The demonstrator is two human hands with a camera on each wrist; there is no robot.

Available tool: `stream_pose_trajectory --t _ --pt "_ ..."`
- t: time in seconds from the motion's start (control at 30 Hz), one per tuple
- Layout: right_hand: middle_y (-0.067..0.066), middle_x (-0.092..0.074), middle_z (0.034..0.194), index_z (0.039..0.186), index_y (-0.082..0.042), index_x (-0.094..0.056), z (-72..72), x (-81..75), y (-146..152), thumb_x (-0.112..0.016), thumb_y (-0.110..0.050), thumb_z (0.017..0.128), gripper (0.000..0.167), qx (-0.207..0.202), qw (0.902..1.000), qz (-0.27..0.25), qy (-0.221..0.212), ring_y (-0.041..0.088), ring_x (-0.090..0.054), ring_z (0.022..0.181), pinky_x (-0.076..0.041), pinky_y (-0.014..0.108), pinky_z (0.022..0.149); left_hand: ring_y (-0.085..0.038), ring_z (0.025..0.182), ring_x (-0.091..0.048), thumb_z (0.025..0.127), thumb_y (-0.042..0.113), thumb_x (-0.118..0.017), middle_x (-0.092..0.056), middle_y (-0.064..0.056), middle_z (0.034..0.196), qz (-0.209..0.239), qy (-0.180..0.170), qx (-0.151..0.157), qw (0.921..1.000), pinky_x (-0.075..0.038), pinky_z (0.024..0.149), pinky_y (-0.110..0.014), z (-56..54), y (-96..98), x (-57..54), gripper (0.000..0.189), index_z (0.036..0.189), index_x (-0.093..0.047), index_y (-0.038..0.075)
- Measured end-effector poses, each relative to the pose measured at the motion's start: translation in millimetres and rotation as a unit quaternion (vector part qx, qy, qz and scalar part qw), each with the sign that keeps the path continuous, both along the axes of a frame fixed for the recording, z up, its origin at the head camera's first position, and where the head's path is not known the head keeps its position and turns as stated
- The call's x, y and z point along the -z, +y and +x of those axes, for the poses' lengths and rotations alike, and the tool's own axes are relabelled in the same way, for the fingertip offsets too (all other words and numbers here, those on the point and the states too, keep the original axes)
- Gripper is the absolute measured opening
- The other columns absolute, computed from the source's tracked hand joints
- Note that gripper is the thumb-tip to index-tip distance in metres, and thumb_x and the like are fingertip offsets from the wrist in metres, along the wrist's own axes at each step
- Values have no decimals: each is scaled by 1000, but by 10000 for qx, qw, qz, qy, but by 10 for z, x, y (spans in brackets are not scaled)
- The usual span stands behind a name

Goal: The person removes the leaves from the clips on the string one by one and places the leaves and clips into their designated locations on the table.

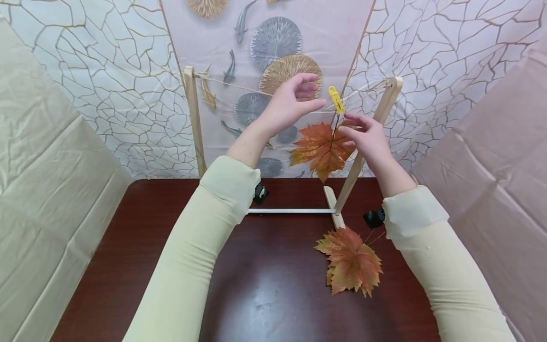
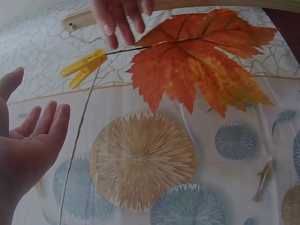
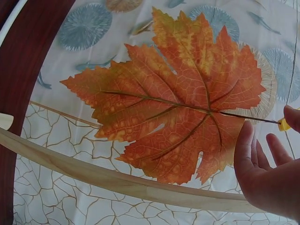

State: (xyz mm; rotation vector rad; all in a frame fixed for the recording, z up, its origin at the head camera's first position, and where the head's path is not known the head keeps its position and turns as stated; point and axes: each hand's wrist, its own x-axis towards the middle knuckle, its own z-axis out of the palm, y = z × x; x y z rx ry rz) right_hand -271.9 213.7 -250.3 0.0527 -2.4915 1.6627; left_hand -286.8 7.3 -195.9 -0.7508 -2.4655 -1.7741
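An orange maple-like leaf (image 1: pixel 323 148) hangs by its thin dark stem from a yellow clothespin (image 1: pixel 336 99), which is clipped on a string (image 2: pixel 80 126). My left hand (image 1: pixel 297 99) is left of the clothespin, thumb and fingers spread apart with nothing between them. Just below the clothespin, my right hand (image 1: pixel 367 137) is beside the stem and the leaf's upper edge. In the right wrist view its fingers (image 3: pixel 244 145) are loosely bent close to the leaf, thumb apart near the clothespin.
A wooden frame with a left post (image 1: pixel 194 121) and a right post (image 1: pixel 356 166) carries the string. A white rod (image 1: pixel 295 211) joins its base. Another orange leaf cluster (image 1: pixel 352 263) lies on the dark red table (image 1: pixel 265 285) below my right forearm. Patterned cloth hangs behind.
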Motion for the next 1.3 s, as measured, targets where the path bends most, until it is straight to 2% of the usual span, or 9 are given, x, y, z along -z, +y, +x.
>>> stream_pose_trajectory --t 0.3,0.53,0.63,0.77,0.97,1.2,1.3 --pt "-9 -56 104 127 -1 -54 -37 -17 -52 -62 -19 89 42 -23 9999 60 146 0 -57 81 -51 14 65 -15 126 -48 86 22 -67 -48 -5 140 -282 22 -14 9996 -40 100 -18 -63 195 42 62 141 -39 12" --pt "-2 -59 107 122 1 -56 -72 -26 -111 -60 -16 90 36 -37 9995 65 302 1 -56 77 -51 16 62 -12 124 -50 86 23 -67 -48 -2 141 -344 -47 -250 9991 -43 97 -18 -102 282 46 65 142 -38 12" --pt "-7 -61 96 110 -1 -60 -73 -22 -111 -60 -13 89 24 -52 9993 -116 339 1 -56 75 -51 17 60 -12 124 -50 86 24 -67 -48 -2 141 -365 -97 -286 9989 -43 97 -18 -122 308 49 64 143 -37 12" --pt "-16 -61 80 90 -13 -63 -55 -16 -99 -63 -11 88 3 -111 9983 -389 417 0 -56 71 -49 17 58 -13 120 -54 86 24 -67 -53 -5 135 -282 -106 -275 9992 -45 94 -18 -130 347 53 62 140 -40 12" --pt "-16 -63 71 77 -18 -62 -37 2 -64 -65 -10 86 12 -180 9963 -660 516 -1 -59 67 -49 16 58 -14 112 -58 86 24 -67 -58 -6 125 -309 32 -264 9992 -47 88 -16 -129 454 63 55 136 -45 11" --pt "-19 -64 65 70 -21 -63 -26 -1 -55 -66 -7 84 20 -148 9951 -704 672 -3 -56 64 -45 14 63 -10 99 -60 87 26 -66 -65 -3 106 -193 247 -777 9965 -45 78 -13 -123 560 98 36 119 -57 11" --pt "-16 -64 63 69 -20 -62 -34 12 -42 -65 -4 84 22 -126 9944 -817 655 -2 -58 62 -46 13 62 -9 96 -59 88 27 -65 -65 -2 102 -99 261 -850 9960 -44 76 -12 -125 572 120 30 112 -59 10"
